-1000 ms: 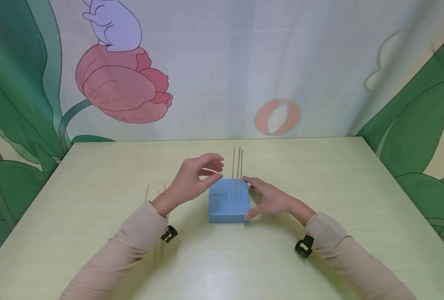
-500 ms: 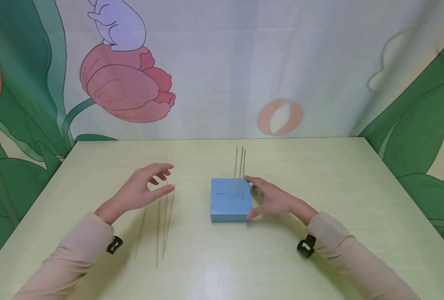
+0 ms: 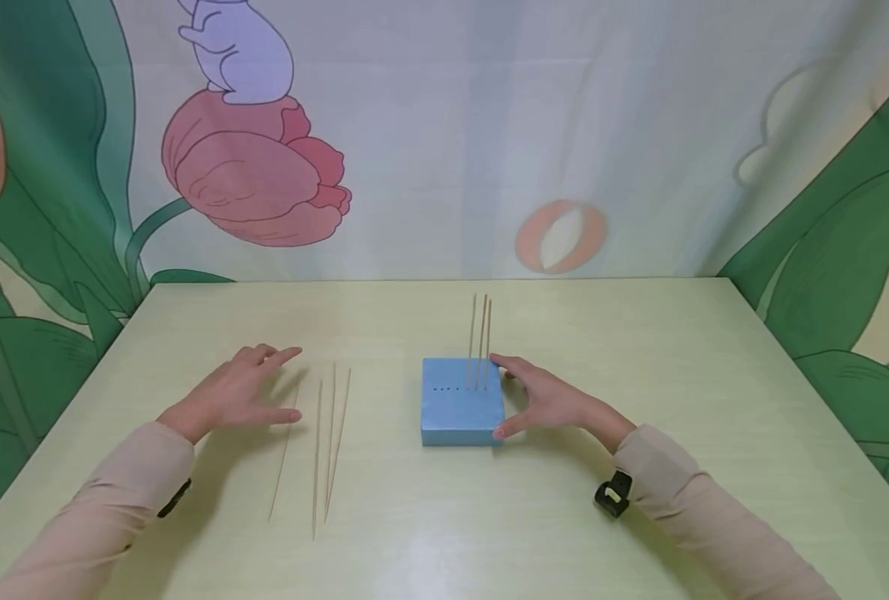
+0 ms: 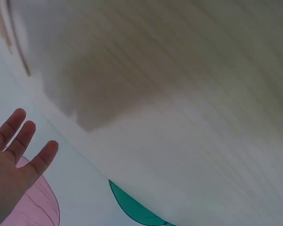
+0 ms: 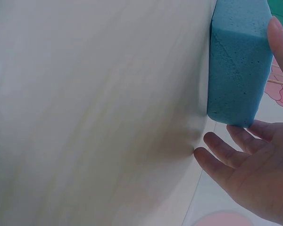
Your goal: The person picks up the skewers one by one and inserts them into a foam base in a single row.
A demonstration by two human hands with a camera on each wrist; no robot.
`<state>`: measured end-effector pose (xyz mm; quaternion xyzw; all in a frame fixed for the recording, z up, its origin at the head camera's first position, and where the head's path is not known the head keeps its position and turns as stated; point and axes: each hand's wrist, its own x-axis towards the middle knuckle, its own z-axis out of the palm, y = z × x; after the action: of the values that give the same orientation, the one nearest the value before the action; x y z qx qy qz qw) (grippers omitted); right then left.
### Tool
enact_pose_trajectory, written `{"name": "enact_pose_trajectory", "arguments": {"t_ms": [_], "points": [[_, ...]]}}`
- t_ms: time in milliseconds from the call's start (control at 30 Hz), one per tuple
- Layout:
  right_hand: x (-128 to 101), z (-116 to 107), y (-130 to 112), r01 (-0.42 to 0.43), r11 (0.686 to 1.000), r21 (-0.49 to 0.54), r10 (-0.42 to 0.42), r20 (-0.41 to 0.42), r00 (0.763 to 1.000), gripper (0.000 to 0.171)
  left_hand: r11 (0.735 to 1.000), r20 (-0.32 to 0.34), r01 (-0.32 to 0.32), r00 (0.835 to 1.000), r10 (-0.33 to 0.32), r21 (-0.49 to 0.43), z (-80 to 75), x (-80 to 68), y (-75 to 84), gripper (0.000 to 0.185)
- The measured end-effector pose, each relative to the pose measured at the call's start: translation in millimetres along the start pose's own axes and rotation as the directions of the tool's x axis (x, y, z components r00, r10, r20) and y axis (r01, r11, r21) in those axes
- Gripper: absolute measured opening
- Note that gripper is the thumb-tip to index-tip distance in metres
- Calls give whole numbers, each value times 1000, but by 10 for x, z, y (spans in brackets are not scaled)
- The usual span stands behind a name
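A blue foam block (image 3: 459, 408) sits mid-table with three thin wooden sticks (image 3: 480, 337) standing upright in its far right part and a row of small holes beside them. My right hand (image 3: 521, 397) braces the block's right side, with the index finger at the far corner and the thumb at the near corner. In the right wrist view the block (image 5: 238, 66) stands just above the relaxed fingers (image 5: 226, 162). My left hand (image 3: 273, 383) lies flat and empty on the table, just left of three loose sticks (image 3: 317, 454). The left wrist view shows stick ends (image 4: 20, 52) at top left.
The pale green table (image 3: 639, 350) ends at a printed flower-and-leaf curtain (image 3: 249, 167) behind it. A black wrist-camera strap (image 3: 611, 493) is on each sleeve.
My left hand has swung from above the block leftward and down to the table beside the loose sticks, which now show fully. The right hand and block have stayed put.
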<state>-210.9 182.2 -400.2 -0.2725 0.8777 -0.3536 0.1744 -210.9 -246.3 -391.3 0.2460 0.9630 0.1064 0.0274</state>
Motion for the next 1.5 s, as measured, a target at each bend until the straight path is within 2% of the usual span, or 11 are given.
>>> {"name": "enact_pose_trajectory", "arguments": {"t_ms": [167, 367, 700, 800, 1033, 1267, 1500], "points": [[3, 18, 24, 20, 1000, -5, -20, -9, 1000, 109, 997, 71, -15, 997, 10, 72, 81, -5, -122, 101], [9, 32, 29, 4, 1000, 10, -4, -9, 1000, 108, 999, 152, 14, 988, -19, 32, 130, -1, -216, 107], [-1, 7, 10, 2, 1000, 10, -2, 0, 1000, 108, 995, 245, 99, 965, -91, -23, 91, 37, -127, 105], [-4, 4, 6, 1, 1000, 9, -1, -1, 1000, 108, 994, 254, 100, 964, -85, -47, 83, 50, -109, 104], [-4, 12, 22, 3, 1000, 7, -3, 0, 1000, 106, 989, 236, 60, 971, -27, -135, 99, 80, -88, 100], [-24, 40, 5, -14, 1000, -4, 14, 3, 1000, 109, 981, 253, 83, 967, -37, -175, 129, 74, -56, 95], [-2, -18, -2, -3, 1000, -16, 3, 6, 1000, 109, 974, 256, 91, 966, -35, -210, 76, 143, -77, 98]]}}
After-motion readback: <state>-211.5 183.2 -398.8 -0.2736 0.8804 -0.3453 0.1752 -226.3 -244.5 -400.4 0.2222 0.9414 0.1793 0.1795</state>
